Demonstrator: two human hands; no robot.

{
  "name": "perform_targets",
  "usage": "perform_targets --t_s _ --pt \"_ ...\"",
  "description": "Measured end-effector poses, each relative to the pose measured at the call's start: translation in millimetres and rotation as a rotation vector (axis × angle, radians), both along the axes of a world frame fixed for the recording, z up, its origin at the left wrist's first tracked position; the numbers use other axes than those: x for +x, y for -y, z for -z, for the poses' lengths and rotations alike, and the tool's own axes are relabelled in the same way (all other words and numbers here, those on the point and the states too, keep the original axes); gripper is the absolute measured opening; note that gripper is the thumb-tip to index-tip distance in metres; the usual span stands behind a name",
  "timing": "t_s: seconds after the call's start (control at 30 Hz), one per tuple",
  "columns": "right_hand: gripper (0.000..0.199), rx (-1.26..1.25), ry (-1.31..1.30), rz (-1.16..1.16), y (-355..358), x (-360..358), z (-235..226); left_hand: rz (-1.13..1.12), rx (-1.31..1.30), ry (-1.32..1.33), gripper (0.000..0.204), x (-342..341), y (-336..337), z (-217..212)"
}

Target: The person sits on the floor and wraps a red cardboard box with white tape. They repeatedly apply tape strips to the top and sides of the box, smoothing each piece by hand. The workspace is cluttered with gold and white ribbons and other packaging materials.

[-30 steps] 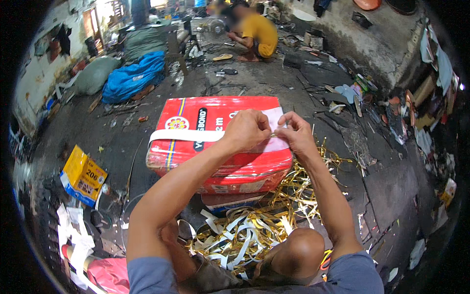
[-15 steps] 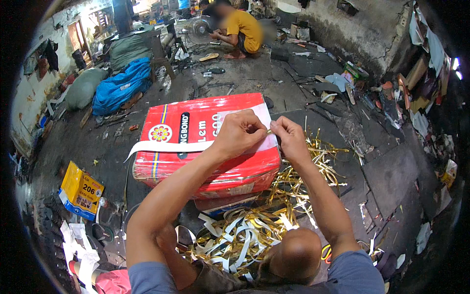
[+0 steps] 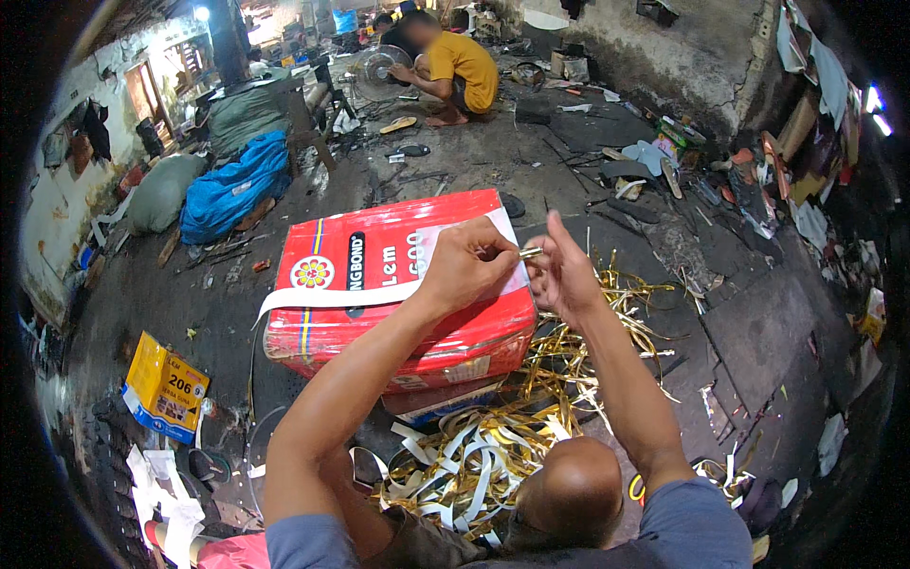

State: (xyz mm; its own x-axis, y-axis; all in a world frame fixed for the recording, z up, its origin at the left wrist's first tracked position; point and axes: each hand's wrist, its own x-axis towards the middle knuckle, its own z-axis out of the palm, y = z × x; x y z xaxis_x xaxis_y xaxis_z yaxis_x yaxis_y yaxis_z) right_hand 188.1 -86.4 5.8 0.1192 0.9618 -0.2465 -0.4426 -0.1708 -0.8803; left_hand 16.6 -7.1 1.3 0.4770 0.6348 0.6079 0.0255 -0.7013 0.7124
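Above the red tin (image 3: 379, 284), left hand (image 3: 469, 266) and right hand (image 3: 561, 275) pinch a small gold piece (image 3: 531, 252) between them.

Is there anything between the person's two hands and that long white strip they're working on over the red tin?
Nothing visible. The left hand and right hand meet at the end of the white strip, pinching a small gold piece between the fingertips. The strip lies across the top of the red tin, uncovered.

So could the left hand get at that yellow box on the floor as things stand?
Probably not without leaning: the left hand is up over the red box, pinching a small gold piece with the right hand, while the yellow box lies apart, far left.
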Motion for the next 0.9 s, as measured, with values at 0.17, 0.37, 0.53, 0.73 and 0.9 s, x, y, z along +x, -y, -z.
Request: perform_targets --t_s 0.17,0.37,0.53,0.73,0.9 --pt "0.054 0.202 1.303 0.249 -51 4 -11 0.037 -0.09 -0.017 0.009 4 4 -3" --pt "0.042 0.231 1.124 0.306 -55 5 30 0.047 -0.145 -0.014 0.004 2 0 5" --pt "0.04 0.248 0.885 0.343 -59 1 70 0.067 -0.195 -0.024 0.003 1 -4 10" --pt "0.037 0.268 0.761 0.355 -62 0 107 0.071 -0.109 -0.046 0.004 1 -6 6" --pt "0.039 0.28 0.939 0.346 -67 10 138 0.063 -0.099 -0.084 0.004 0 -8 3"
